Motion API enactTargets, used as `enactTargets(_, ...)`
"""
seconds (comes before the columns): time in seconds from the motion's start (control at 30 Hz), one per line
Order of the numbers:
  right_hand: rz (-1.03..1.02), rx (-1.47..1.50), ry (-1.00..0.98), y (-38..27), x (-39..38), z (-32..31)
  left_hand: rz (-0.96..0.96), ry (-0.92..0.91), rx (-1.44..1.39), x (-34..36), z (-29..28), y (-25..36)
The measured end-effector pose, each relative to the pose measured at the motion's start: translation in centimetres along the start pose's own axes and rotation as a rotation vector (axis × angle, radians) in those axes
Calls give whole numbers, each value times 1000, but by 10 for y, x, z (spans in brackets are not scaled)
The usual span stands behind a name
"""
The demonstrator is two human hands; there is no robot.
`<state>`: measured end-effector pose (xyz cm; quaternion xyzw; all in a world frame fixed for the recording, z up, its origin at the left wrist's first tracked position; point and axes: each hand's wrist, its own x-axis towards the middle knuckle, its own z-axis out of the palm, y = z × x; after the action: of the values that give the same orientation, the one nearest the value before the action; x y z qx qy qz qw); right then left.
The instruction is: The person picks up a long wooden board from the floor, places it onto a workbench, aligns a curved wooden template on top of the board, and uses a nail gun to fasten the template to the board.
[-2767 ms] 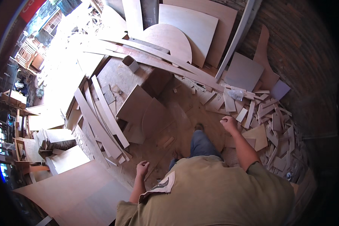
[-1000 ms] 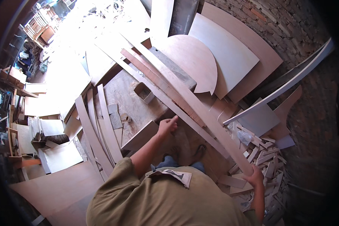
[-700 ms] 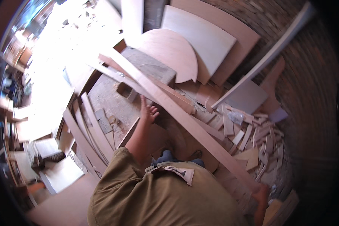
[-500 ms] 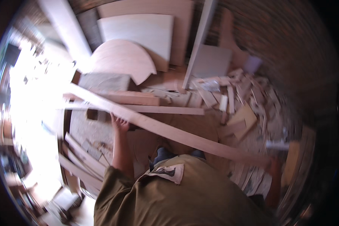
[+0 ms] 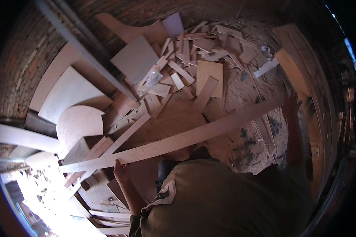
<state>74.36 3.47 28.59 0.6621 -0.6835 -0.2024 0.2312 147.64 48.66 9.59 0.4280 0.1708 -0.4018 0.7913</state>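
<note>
A long, pale wooden plank (image 5: 174, 145) crosses in front of my body, rising from lower left to upper right. My left hand (image 5: 122, 170) grips its near edge toward the left end, with the fingertips showing on the wood. At the plank's right end my right hand (image 5: 292, 104) holds on, its fingers partly visible in shadow; the palm side is hidden. Beneath the plank's left part lie a thinner wooden strip (image 5: 130, 132) and a thick wooden block (image 5: 91, 152), both on a grey box-like stand (image 5: 76, 153).
Wood offcuts (image 5: 203, 49) are heaped on the dusty floor ahead. Cut panels, including a rounded board (image 5: 81, 124), lean by the brick wall (image 5: 16, 67). Large yellowish boards (image 5: 300, 79) stand at the right. Curved strips (image 5: 110, 215) lie at lower left, beside bright light.
My view and body have turned to the right, and the plank has swung round with me. Both hands still hold it. The offcut heap now sits nearer the middle of the view.
</note>
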Motion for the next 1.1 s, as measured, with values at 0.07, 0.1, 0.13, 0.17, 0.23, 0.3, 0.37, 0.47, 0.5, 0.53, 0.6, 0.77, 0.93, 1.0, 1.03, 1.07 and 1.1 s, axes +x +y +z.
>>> enactTargets(0.07,-84,266,182,-13,-6,-64,-32,-103,78,-11,30,-24)
enactTargets(0.1,-226,461,392,-10,-13,-69,-50,-195,130,-11,41,-40)
enactTargets(0.13,-356,790,592,-37,-29,-98,-29,-143,114,-5,47,-55)
enactTargets(0.17,-366,1052,508,-75,-39,-112,-53,-181,142,-2,51,-67)
enactTargets(0.23,-531,1200,451,-148,-103,-162,34,-218,240,-3,71,-95)
enactTargets(0.3,-824,1290,401,-217,-147,-176,-39,-314,150,-30,115,-114)
enactTargets(0.37,-899,1128,292,-267,-186,-201,-14,-323,257,-42,131,-120)
enactTargets(0.47,-880,1018,358,-304,-217,-207,-75,-364,289,-60,142,-128)
enactTargets(0.5,-880,942,391,-306,-224,-208,-59,-354,321,-74,151,-130)
enactTargets(0.53,-880,854,417,-306,-229,-205,100,-502,676,-80,145,-138)
enactTargets(0.6,-796,873,332,-319,-246,-172,115,-524,740,-104,140,-147)
enactTargets(0.77,-708,1034,89,-270,-284,-155,-124,-863,725,-193,142,-117)
enactTargets(0.93,-553,1195,428,-179,-346,-126,-544,-1387,749,-196,102,-97)
enactTargets(1.0,-481,1213,427,-145,-365,-109,-573,-1400,867,-199,97,-93)
enactTargets(1.03,-446,1223,424,-127,-375,-101,-578,-1392,900,-201,98,-98)
enactTargets(1.07,-428,1221,426,-112,-387,-90,-580,-1375,928,-204,99,-102)
enactTargets(1.1,-386,1181,435,-97,-399,-78,-577,-1354,942,-207,95,-107)
